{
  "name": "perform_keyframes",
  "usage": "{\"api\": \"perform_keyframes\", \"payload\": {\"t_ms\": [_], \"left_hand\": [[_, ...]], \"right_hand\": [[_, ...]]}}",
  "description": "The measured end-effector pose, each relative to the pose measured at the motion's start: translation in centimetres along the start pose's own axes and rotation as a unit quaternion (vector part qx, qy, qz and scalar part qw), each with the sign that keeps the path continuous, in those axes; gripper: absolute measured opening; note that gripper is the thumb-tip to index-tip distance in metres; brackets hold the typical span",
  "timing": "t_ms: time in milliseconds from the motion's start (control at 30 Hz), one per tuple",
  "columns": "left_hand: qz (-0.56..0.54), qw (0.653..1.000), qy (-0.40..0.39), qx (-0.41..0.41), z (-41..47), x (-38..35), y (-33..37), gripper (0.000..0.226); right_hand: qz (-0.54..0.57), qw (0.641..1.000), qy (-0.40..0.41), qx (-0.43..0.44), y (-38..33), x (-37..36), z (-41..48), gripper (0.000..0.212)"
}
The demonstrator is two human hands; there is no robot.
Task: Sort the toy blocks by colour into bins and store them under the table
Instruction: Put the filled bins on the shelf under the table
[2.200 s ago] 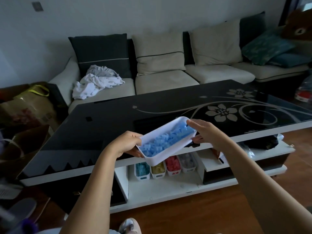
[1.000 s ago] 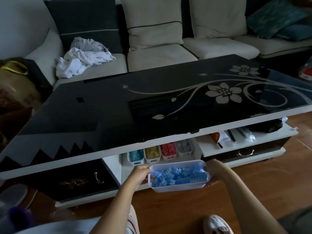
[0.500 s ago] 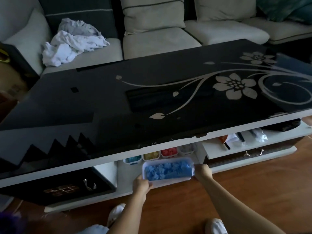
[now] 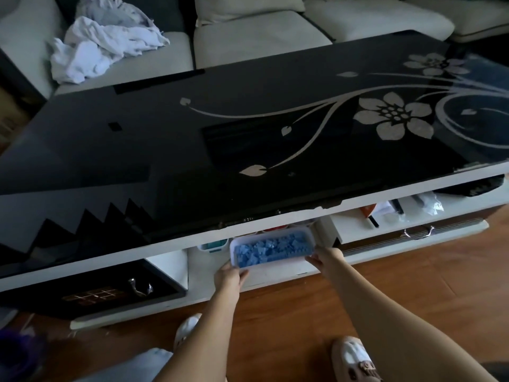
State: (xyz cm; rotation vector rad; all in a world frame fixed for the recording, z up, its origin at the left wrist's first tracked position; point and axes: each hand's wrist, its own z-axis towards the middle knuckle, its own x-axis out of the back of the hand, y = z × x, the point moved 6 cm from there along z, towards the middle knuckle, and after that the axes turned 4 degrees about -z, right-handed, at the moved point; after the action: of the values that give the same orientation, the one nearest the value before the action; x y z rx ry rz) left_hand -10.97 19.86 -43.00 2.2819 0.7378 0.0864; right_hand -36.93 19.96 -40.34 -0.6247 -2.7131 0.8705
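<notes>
Two hands hold one white bin (image 4: 275, 265) at the near edge of the table's lower shelf (image 4: 278, 273), below the black glass table top (image 4: 248, 139). The bin lies long side left to right and is filled with blue blocks (image 4: 270, 248). The left hand (image 4: 228, 277) grasps the bin's near left corner, with the thumb against the near wall and the fingers reaching under the corner. The right hand (image 4: 326, 256) grasps the bin's right end, with the fingers curled on the short wall. The bin therefore sits between the two hands, with both forearms reaching in from the near side. Whether the bin's base rests on the shelf or is carried just above it cannot be determined. A teal bin (image 4: 212, 246) stands just beside the white bin on the left, further in under the table. A sliver of a red bin (image 4: 271, 230) shows directly behind the white bin's far rim. A side shelf (image 4: 358, 227) to the right carries small mixed items. A crumpled white cloth (image 4: 102, 37) lies on the sofa (image 4: 256, 37) beyond the table. Two light shoes (image 4: 355, 359) stand on the wooden floor (image 4: 303, 312) at the near edge.
</notes>
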Motion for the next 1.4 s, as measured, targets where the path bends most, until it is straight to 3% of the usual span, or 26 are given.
{"api": "perform_keyframes", "payload": {"t_ms": [100, 200, 333, 467, 1067, 1300, 1400], "left_hand": [[0.027, 1.0, 0.005, 0.014, 0.2, 0.0, 0.0, 0.03], [0.111, 0.992, 0.053, -0.023, 1.0, 1.0, 1.6, 0.024], [-0.034, 0.999, -0.008, -0.017, 2.6, 1.3, 3.4, 0.014], [-0.143, 0.985, -0.096, -0.027, 2.2, 0.8, 4.4, 0.022], [-0.174, 0.971, -0.161, 0.012, 3.9, 0.6, 4.3, 0.021], [-0.091, 0.981, -0.172, -0.005, 1.1, 0.4, 3.9, 0.02], [0.029, 0.988, -0.148, -0.027, -0.8, 0.2, 4.2, 0.016]], "right_hand": [[-0.014, 1.0, -0.005, -0.006, -0.1, 0.0, 0.0, 0.016], [0.0, 1.0, -0.022, -0.011, 0.2, -0.2, 0.3, 0.016], [0.001, 0.998, -0.065, 0.006, 0.7, -0.7, 0.3, 0.007], [-0.02, 0.999, -0.05, -0.01, 0.9, -0.8, 0.1, 0.009], [0.023, 0.995, -0.088, -0.036, -0.3, -1.5, -3.5, 0.009], [0.0, 0.995, -0.099, -0.019, -0.4, -2.3, -4.6, 0.005], [-0.022, 0.995, -0.1, -0.008, -0.7, -2.1, -5.7, 0.009]]}}
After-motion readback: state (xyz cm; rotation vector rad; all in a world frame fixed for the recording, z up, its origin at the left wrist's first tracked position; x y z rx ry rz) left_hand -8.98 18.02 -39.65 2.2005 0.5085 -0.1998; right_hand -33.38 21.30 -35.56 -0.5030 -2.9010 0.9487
